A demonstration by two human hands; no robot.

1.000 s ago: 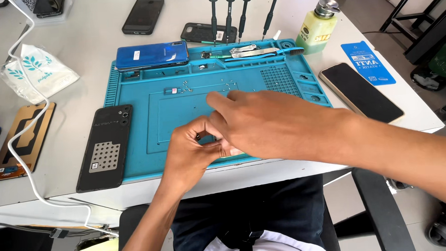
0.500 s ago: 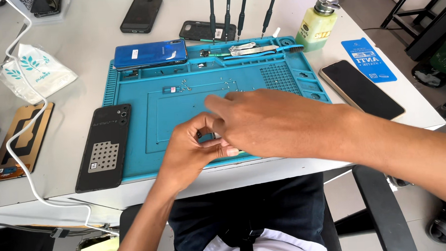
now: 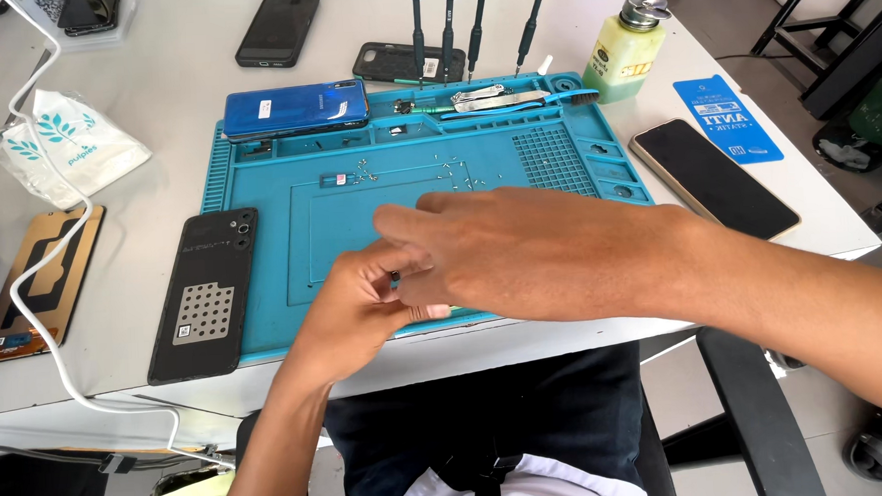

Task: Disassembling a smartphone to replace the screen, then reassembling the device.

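- Small dark part [image 3: 395, 278] is sitting pinched between both hands at the near edge of the blue work mat [image 3: 265, 315], too hidden to tell what it is
- Left hand [image 3: 350, 316] is curling its fingertips together around that part from below
- Right hand [image 3: 521, 259] is lying over the left one, fingers bent inward and pressing on the same part; how firmly it is clamping, I cannot tell
- Tiny screws [image 3: 438, 169] are lying scattered on the mat's far half, well apart from the hands
- Blue phone [image 3: 296, 107] is resting on the mat's far left corner
- Black back cover [image 3: 205, 293] is lying half over the mat's left edge
- Tweezers [image 3: 499, 101] and a toothbrush [image 3: 544, 102] are lying in the mat's far tray
- Four screwdrivers [image 3: 447, 20] are standing upright just beyond the mat
- Yellow-green pump bottle [image 3: 629, 46] is standing near the mat's far right corner
- Black-screened phone [image 3: 713, 179] is lying on the white table [image 3: 155, 52], right of the mat
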